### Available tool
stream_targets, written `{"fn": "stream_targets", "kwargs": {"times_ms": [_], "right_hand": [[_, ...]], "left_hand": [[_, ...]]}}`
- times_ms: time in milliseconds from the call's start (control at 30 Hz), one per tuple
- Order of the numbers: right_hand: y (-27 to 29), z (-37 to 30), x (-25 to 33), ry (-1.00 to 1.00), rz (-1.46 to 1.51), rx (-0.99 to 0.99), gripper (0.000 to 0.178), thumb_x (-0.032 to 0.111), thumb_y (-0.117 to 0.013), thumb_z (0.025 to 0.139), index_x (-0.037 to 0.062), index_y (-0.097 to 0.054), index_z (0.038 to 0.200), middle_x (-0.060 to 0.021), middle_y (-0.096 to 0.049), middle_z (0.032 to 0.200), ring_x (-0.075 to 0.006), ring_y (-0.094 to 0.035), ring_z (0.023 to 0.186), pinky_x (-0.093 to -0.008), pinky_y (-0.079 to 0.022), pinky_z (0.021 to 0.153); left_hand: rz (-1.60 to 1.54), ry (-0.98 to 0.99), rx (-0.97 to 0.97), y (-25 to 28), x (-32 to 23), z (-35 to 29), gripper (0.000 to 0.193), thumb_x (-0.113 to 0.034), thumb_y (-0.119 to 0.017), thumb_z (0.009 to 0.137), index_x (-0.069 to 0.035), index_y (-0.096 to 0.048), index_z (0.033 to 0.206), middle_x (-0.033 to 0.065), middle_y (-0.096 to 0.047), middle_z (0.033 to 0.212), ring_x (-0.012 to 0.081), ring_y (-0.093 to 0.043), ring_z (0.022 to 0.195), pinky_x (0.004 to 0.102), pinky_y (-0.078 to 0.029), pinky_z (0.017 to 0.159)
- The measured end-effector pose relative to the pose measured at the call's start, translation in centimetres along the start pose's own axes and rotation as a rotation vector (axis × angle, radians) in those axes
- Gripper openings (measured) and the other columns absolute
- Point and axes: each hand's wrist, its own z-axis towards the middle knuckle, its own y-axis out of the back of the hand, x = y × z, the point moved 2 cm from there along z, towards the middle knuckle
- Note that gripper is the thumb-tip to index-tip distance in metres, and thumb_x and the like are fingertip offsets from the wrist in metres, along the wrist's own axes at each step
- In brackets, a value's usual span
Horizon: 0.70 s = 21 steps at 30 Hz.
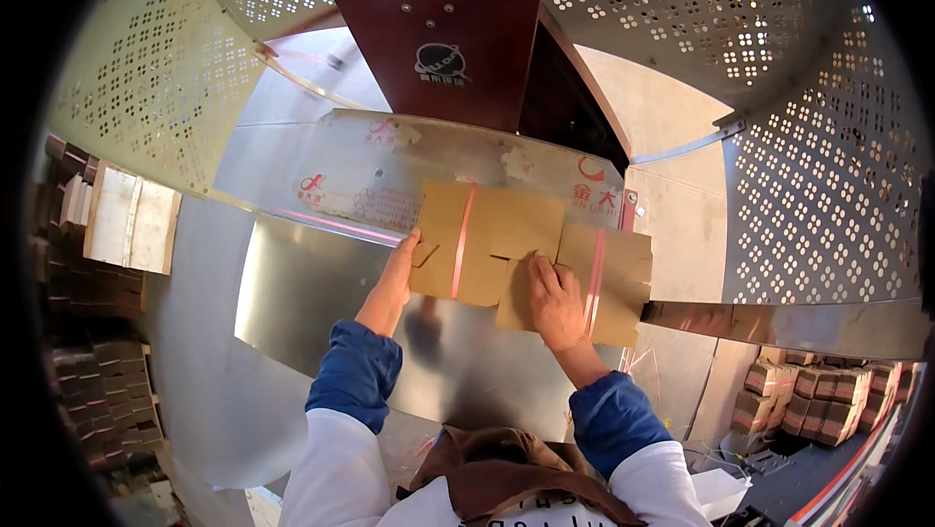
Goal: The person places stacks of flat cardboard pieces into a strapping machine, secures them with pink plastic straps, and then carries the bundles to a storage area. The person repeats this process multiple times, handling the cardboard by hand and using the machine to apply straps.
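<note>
Two strapped bundles of flat brown cardboard lie partly overlapping on the metal worktop (pixel 302 283). The left cardboard bundle (pixel 516 215) has a pink strap (pixel 462 244) around it and slots cut in its near part. My left hand (pixel 392 279) grips its left edge, thumb near the top. My right hand (pixel 558 303) is closed over cardboard where the bundles meet, its fingers curled on the upper face. To the right, the second cardboard bundle (pixel 623 279) carries another pink strap (pixel 596 269); my right wrist covers part of it. The undersides are hidden.
Beyond the bundles rises a machine with a dark red panel (pixel 438 50). Perforated metal guards (pixel 818 176) curve around it. A metal rail (pixel 779 329) runs at right. Strapped cardboard stacks (pixel 813 400) stand at lower right, with more stacks (pixel 107 391) at left.
</note>
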Motion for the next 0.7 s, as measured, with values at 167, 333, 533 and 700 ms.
{"fn": "stream_targets", "kwargs": {"times_ms": [167, 333, 533, 700], "right_hand": [[0.2, 0.2, -0.2, 0.007, 0.013, -0.003, 0.053, 0.009, -0.056, 0.076, -0.0014, -0.051, 0.127, -0.0053, -0.046, 0.131, -0.0237, -0.047, 0.103, -0.0337, -0.043, 0.085], [-0.3, -0.2, -0.6, 0.010, 0.044, -0.011, 0.052, 0.008, -0.056, 0.076, -0.0012, -0.052, 0.127, -0.0053, -0.047, 0.132, -0.0247, -0.048, 0.102, -0.0349, -0.043, 0.086], [-0.3, -0.3, -0.5, -0.015, 0.087, 0.019, 0.049, 0.005, -0.057, 0.076, -0.0005, -0.054, 0.125, -0.0059, -0.049, 0.129, -0.0254, -0.049, 0.101, -0.0360, -0.044, 0.088], [-0.8, -0.1, -0.4, -0.017, 0.056, 0.028, 0.050, 0.009, -0.056, 0.077, -0.0003, -0.053, 0.126, -0.0062, -0.048, 0.130, -0.0252, -0.048, 0.105, -0.0366, -0.042, 0.085]], "left_hand": [[-0.035, -0.013, 0.008, 0.0, 0.3, 0.0, 0.049, -0.042, -0.052, 0.096, -0.004, -0.051, 0.128, 0.0089, -0.060, 0.121, 0.0193, -0.059, 0.109, 0.0345, -0.049, 0.090], [-0.006, 0.011, 0.051, -0.9, 0.1, -0.2, 0.051, -0.045, -0.052, 0.095, -0.006, -0.052, 0.127, 0.0085, -0.059, 0.123, 0.0195, -0.059, 0.110, 0.0360, -0.049, 0.091], [0.071, -0.010, -0.009, 0.2, 0.8, 0.5, 0.045, -0.043, -0.050, 0.096, -0.008, -0.053, 0.124, 0.0076, -0.061, 0.118, 0.0199, -0.060, 0.106, 0.0379, -0.050, 0.090], [0.045, -0.023, -0.019, 0.3, 0.7, 0.8, 0.041, -0.039, -0.051, 0.097, -0.007, -0.053, 0.122, 0.0066, -0.061, 0.117, 0.0194, -0.061, 0.106, 0.0375, -0.051, 0.087]]}}
